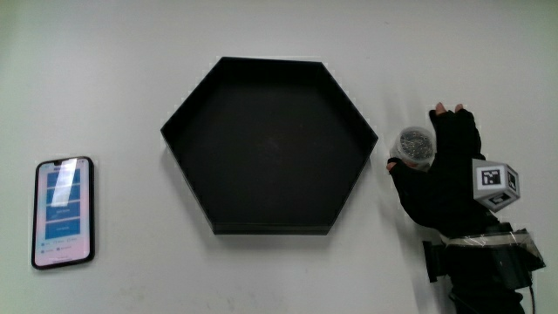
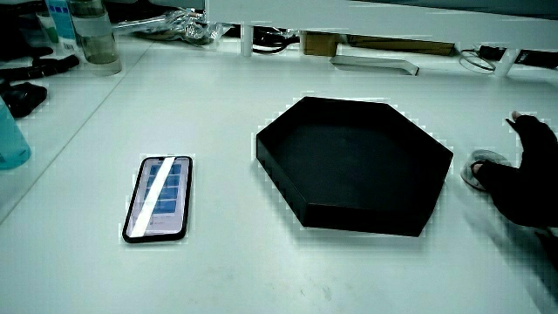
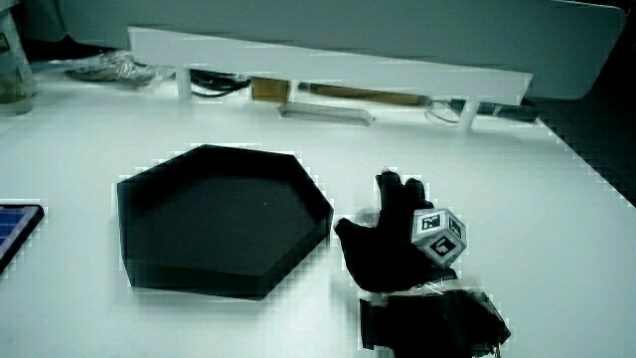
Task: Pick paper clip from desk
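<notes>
A small round clear container (image 1: 416, 146) holding a heap of metal paper clips stands on the white desk beside the black hexagonal tray (image 1: 270, 229). The gloved hand (image 1: 440, 174) rests on the desk against this container, fingers spread, with the thumb at the container's nearer side and the fingers stretched along it. No fingers close around it. A patterned cube (image 1: 494, 181) sits on the back of the hand. In a side view only the container's rim (image 2: 482, 166) shows beside the hand (image 2: 527, 179). In a side view the hand (image 3: 393, 244) hides the container.
A phone (image 1: 63, 212) with a lit screen lies on the desk, with the tray between it and the hand. A low white partition (image 3: 328, 70) stands farther from the person than the tray (image 3: 199, 280). Bottles (image 2: 91, 30) stand at a table corner.
</notes>
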{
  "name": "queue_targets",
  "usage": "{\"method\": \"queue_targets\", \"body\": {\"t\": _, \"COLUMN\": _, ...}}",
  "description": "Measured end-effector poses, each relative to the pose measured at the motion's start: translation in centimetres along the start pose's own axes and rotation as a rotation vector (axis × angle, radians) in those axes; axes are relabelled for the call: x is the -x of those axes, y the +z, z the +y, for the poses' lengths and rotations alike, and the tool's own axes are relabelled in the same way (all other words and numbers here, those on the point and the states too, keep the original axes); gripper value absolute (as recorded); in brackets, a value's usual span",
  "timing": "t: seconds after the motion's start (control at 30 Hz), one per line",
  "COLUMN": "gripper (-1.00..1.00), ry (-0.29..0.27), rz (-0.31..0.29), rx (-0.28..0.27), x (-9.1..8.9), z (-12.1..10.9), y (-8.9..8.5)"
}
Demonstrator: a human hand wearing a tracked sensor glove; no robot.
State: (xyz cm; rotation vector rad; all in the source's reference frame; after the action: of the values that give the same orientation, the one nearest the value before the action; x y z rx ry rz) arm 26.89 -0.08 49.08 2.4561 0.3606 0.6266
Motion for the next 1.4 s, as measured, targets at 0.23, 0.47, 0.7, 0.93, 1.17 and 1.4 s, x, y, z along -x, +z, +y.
{"method": "queue_targets", "body": {"t": 0.23, "gripper": 0.0, "ry": -0.084, "rz": -0.277, "rx": 0.222, "x": 2.1, "z": 2.9, "y": 0.5}}
{"method": "queue_targets", "body": {"t": 0.47, "gripper": 0.0, "ry": -0.178, "rz": -0.451, "rx": 0.386, "x": 2.4, "z": 5.4, "y": 0.2}}
{"method": "queue_targets", "body": {"t": 0.7, "gripper": 0.36, "ry": -0.187, "rz": -0.454, "rx": 0.37, "x": 1.9, "z": 5.9, "y": -0.4}}
{"method": "queue_targets", "body": {"t": 0.93, "gripper": 1.0, "ry": -0.107, "rz": -0.378, "rx": 0.316, "x": 2.2, "z": 6.1, "y": -0.1}}
{"method": "queue_targets", "body": {"t": 1.17, "gripper": 1.0, "ry": -0.109, "rz": -0.391, "rx": 0.295, "x": 1.4, "z": 6.1, "y": -0.1}}
{"method": "queue_targets", "body": {"t": 1.4, "gripper": 1.0, "ry": -0.102, "rz": -0.396, "rx": 0.286, "x": 1.8, "z": 6.0, "y": 1.5}}
